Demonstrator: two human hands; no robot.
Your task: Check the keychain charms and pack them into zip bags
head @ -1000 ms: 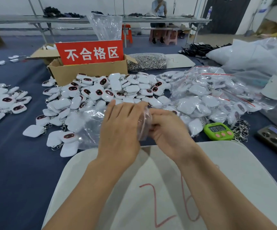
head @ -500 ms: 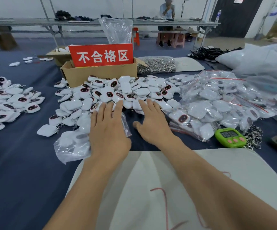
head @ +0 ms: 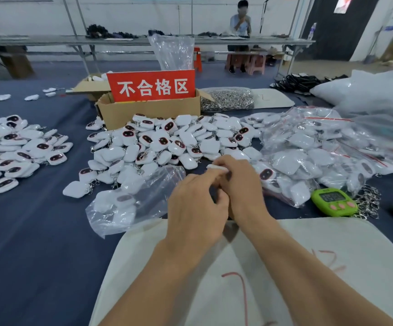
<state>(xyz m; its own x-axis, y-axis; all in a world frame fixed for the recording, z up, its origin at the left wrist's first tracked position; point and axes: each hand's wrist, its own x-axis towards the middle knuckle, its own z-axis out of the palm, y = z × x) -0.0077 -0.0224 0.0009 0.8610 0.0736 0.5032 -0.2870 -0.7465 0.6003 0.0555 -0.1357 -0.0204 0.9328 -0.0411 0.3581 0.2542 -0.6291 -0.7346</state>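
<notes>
A heap of white keychain charms (head: 167, 140) with dark red faces covers the blue table's middle. My right hand (head: 242, 184) grips one white charm (head: 216, 167), its edge showing above my fingers. My left hand (head: 195, 205) is curled against the right one, its fingertips at the same charm; whether it pinches the charm is hidden. A clear zip bag (head: 134, 198) holding a few charms lies just left of my hands. Packed zip bags (head: 320, 147) with red seal lines pile up at the right.
A cardboard box (head: 148, 111) with a red sign stands behind the heap. Another charm pile (head: 14, 149) lies far left. A green timer (head: 334, 201) and loose metal chains (head: 367, 203) sit at the right. A white cloth mat (head: 308, 255) lies under my forearms.
Both hands lay flat on the bag and table half a second ago. They have drawn together and curled, and the right hand has picked up a charm. The zip bag now lies released at the left.
</notes>
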